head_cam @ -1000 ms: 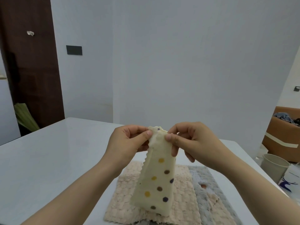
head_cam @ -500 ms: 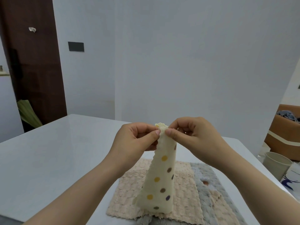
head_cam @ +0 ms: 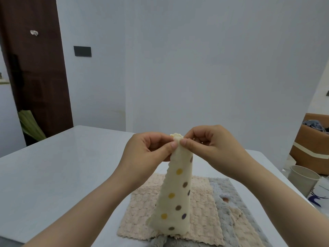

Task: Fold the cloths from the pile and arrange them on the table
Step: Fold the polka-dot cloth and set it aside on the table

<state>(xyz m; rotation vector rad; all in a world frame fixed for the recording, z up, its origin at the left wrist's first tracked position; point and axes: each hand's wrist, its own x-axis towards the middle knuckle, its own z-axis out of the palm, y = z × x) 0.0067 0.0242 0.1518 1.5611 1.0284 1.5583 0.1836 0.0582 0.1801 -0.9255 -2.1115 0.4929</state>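
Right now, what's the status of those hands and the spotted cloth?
Left hand, right hand: both pinching top of spotted cloth. It hangs over beige cloth and grey cloth. Nothing in the way.

Cloth (head_cam: 175,196) above pile (head_cam: 142,211) on table (head_cam: 62,175)

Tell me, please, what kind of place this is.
Probably a room in a home: a white table, a dark wooden door at the left, and a brown container holding clothes at the right.

Open room over the table (head_cam: 62,175) left and ahead; beige cloth (head_cam: 142,211) and grey cloth (head_cam: 219,188) flat below.
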